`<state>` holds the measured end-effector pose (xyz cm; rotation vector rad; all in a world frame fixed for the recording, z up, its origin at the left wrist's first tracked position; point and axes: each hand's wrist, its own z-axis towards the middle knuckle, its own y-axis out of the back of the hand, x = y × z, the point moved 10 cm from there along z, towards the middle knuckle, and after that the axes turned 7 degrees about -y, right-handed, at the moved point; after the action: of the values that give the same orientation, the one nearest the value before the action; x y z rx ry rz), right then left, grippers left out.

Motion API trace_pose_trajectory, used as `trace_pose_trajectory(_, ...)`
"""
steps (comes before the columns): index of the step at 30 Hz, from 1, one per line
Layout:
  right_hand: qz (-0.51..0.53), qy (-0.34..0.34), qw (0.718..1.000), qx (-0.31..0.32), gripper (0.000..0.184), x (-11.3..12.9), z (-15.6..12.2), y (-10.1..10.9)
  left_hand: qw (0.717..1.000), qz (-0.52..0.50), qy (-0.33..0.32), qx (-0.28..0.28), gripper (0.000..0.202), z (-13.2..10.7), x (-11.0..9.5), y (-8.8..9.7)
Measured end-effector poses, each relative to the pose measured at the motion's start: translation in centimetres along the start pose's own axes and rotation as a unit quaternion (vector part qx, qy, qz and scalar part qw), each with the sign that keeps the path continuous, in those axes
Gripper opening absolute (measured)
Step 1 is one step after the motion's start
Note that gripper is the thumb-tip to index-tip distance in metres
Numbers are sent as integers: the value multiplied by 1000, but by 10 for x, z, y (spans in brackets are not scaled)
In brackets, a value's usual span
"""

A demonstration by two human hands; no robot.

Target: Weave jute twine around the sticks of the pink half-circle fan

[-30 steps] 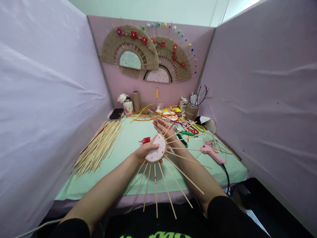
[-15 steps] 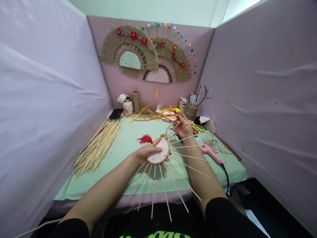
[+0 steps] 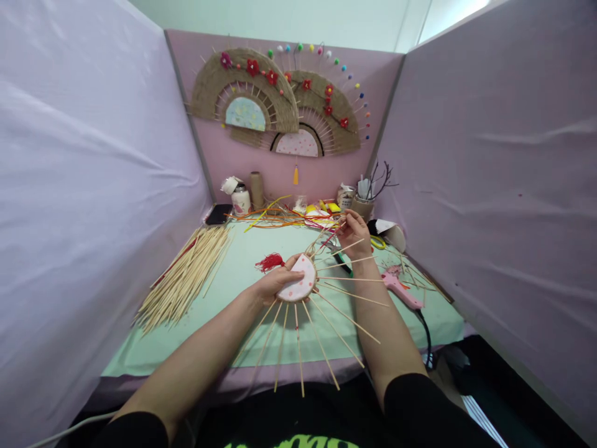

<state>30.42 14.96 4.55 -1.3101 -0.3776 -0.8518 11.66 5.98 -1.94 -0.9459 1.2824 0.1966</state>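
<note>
My left hand is closed on a half-round fan, its thumb on the white dotted face. Thin wooden sticks spread from the fan's curved edge toward me and to the right. A red tassel hangs off to the left of that hand. My right hand is closed at the fan's far side, its fingertips pinched around a thin red strand running back toward the fan. Some sticks cross in front of the right wrist. Pliers lie on the table behind the sticks.
A pile of wooden sticks lies left, and a pink glue gun right. Orange and yellow craft stems, a phone, a jar and a cardboard tube stand or lie behind. Two large fans hang on the back panel.
The fan has turned and shifted slightly away from me. My right hand has moved a little right, its fingers more closed around the red strand. The pliers show more.
</note>
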Motion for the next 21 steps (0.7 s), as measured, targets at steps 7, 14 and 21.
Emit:
trace_pose_trajectory(7,-22,-43,998,-35,17,-12,2,6,998,31,-42,-42,94,0,-7,6)
trace_pose_trajectory(14,-69,-74,994,-46,26,-23,4,8,995,35,-75,-49,88,-2,-20,8)
trace_pose_trajectory(21,-281,-121,952,23,26,-42,-11,-12,976,48,-177,-119,86,-9,-57,29)
